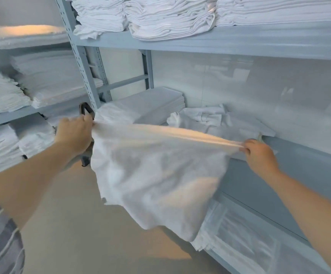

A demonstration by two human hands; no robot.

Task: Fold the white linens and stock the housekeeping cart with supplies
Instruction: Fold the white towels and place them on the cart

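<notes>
A white linen cloth point(156, 175) hangs spread in the air in front of the grey shelving. My left hand point(73, 133) grips its upper left corner, and my right hand point(259, 155) pinches its upper right corner. The top edge is stretched taut between them while the rest droops toward the floor. Behind the cloth, on the middle shelf point(303, 153), lie a crumpled heap of white linen point(216, 119) and a neat folded stack point(152, 105). No cart is in view.
Grey metal shelving runs along the right wall and the left corner. Folded white linens fill the top shelf point(170, 14), the left shelves point(48, 80) and the bottom shelf point(239, 238). A dark object point(86, 111) hangs at the shelf upright. The beige floor point(81, 224) lies below.
</notes>
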